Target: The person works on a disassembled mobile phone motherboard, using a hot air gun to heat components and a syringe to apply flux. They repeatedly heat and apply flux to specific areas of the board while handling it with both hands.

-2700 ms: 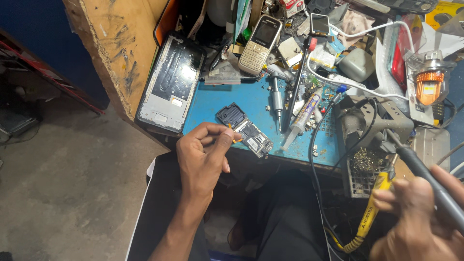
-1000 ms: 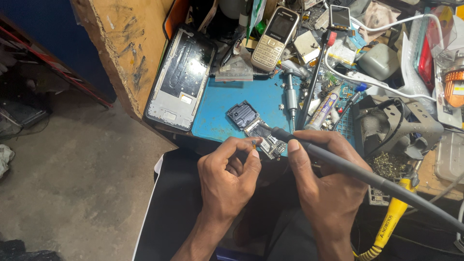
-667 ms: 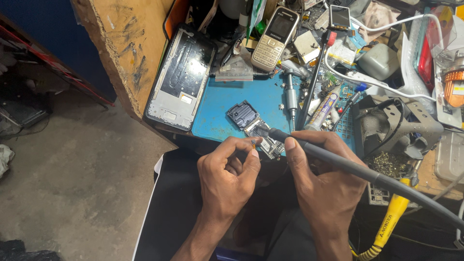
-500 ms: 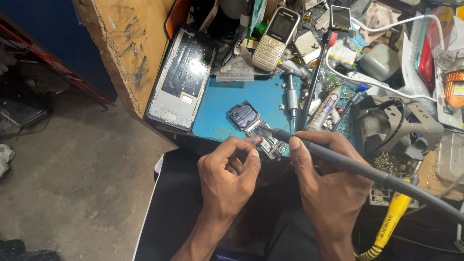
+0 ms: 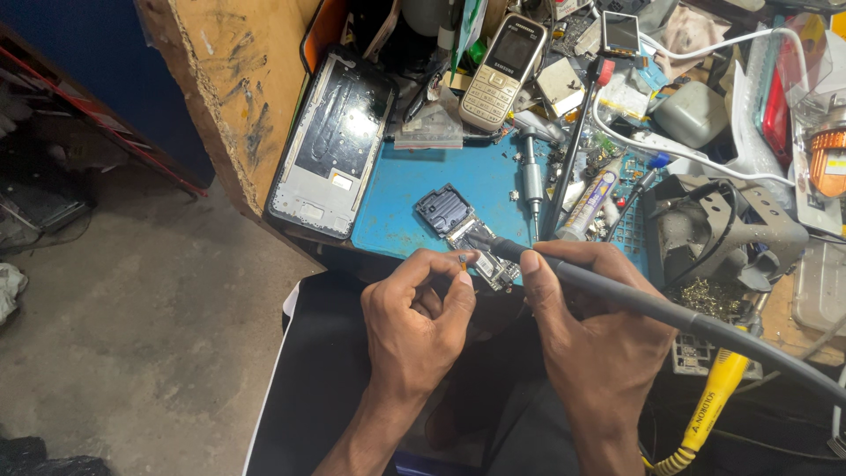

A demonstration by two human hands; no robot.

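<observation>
**At the bench edge: soldering a bare phone board**

Beneath my left hand (image 5: 414, 322), pinching a tiny part, lies the light, fragile phone circuit board (image 5: 465, 231); edges only. My right hand (image 5: 599, 339) clasps the soldering iron (image 5: 617, 295), tip touching it.

A single head-worn camera looks steeply down and forward from above the blue work mat (image 5: 414, 189), close enough that the mat sits just above frame centre. Nearer than the mat, both forearms enter from the bottom edge; left of it lies bare concrete floor (image 5: 132, 335); beyond and right of it, the cluttered bench.
</observation>
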